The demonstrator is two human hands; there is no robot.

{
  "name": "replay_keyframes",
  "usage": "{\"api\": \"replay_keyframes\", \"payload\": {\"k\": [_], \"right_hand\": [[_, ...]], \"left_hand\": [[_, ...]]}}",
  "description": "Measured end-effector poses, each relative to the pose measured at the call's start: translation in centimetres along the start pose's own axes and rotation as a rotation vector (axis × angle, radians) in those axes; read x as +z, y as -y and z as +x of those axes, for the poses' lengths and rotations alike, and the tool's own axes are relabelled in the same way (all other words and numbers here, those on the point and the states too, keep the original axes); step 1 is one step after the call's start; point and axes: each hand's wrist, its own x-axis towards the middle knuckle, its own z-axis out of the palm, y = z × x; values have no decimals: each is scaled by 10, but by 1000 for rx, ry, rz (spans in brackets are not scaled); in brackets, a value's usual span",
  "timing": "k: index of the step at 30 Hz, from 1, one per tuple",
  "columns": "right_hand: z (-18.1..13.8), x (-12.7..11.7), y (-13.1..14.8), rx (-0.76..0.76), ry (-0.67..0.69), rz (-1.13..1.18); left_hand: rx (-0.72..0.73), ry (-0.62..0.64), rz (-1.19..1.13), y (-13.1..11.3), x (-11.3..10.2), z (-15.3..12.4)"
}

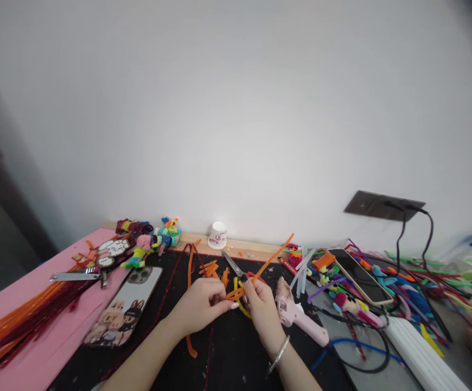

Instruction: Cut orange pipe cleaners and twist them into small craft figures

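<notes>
My left hand (201, 305) pinches an orange pipe cleaner (272, 257) low over a black mat (236, 353). My right hand (262, 304), with a bangle on the wrist, is closed on the same orange piece where it bends, and its long end rises up and to the right. Scissors (233, 265) lie just behind the hands with the blades pointing back left. Several short orange and yellow cut pieces (211, 268) lie around the fingers.
A pink glue gun (299, 317) lies right of my right hand, its cable looping beyond. A phone (124, 307) lies at left, long orange strands (12, 326) on a pink sheet. A paper cup (218, 235) stands by the wall. Phone and coloured pipe cleaners (402, 293) crowd the right.
</notes>
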Motion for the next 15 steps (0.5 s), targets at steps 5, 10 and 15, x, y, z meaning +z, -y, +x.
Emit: {"api": "replay_keyframes", "payload": {"k": [5,10,15], "right_hand": [[0,1,-1,20,24,7],[0,0,0,32,48,28],[0,1,-2,37,32,20]], "left_hand": [[87,56,178,0,2,-3],[148,64,310,3,4,-3],[167,53,338,4,6,-3]]}}
